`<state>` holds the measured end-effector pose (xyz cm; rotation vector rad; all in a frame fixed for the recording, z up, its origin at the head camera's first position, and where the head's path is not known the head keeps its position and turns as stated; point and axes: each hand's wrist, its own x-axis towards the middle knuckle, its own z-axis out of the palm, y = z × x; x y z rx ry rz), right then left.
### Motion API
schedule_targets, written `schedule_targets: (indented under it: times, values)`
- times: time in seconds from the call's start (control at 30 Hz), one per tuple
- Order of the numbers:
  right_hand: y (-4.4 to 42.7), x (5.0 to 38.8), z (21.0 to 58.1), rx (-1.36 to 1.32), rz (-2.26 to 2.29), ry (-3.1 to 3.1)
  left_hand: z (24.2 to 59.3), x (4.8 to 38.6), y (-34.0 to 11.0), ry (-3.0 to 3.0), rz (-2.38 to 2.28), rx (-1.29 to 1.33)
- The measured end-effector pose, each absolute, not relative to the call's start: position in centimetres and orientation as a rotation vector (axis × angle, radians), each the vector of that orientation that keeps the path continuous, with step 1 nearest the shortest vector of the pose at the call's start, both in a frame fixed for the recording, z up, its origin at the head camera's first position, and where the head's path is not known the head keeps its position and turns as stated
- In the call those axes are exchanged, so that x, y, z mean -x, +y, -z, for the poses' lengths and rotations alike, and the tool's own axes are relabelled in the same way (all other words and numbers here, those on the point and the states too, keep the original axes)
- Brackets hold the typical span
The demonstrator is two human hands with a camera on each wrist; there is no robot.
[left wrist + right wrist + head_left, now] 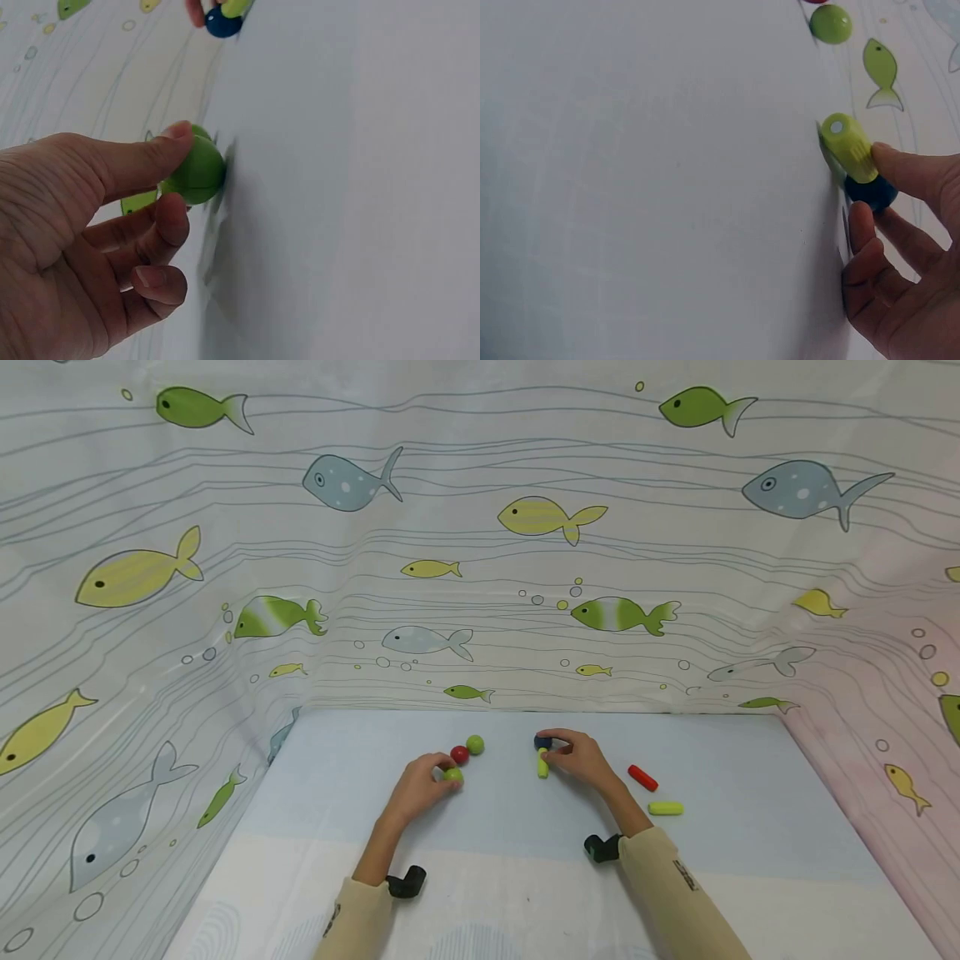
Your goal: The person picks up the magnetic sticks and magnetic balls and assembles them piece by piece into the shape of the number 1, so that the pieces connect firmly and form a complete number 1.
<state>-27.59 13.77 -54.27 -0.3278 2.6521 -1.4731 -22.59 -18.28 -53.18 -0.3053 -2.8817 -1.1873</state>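
Observation:
My left hand (pixel 418 789) pinches a green ball (pixel 199 174) between thumb and index finger, low over the table; the other fingers are loosely bent. Just beyond it are a red ball (pixel 460 754) and a second green ball (pixel 475 744). Farther right, my right hand (pixel 581 760) grips a dark blue ball (pixel 542 742), with a yellow-green rod (pixel 849 148) set end-on against it. In the right wrist view the thumb touches the rod's side near the ball, while fingers pass behind the ball. The rod's free end points toward the near side and shows a pale round disc.
Right of the right hand, a red rod (pixel 642 777) and another yellow-green rod (pixel 666 808) lie on the pale table (pixel 517 835). A fish-patterned curtain (pixel 480 602) encloses the back and both sides. Black devices (pixel 407 882) sit at both wrists.

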Motion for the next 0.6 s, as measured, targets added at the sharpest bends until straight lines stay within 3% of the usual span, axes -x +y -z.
schedule_targets:
  times: [0.6]
  values:
    - [13.9,27.7,54.5,0.342,1.474,2.664,53.2,22.1,-13.7,-2.875,1.185,0.486]
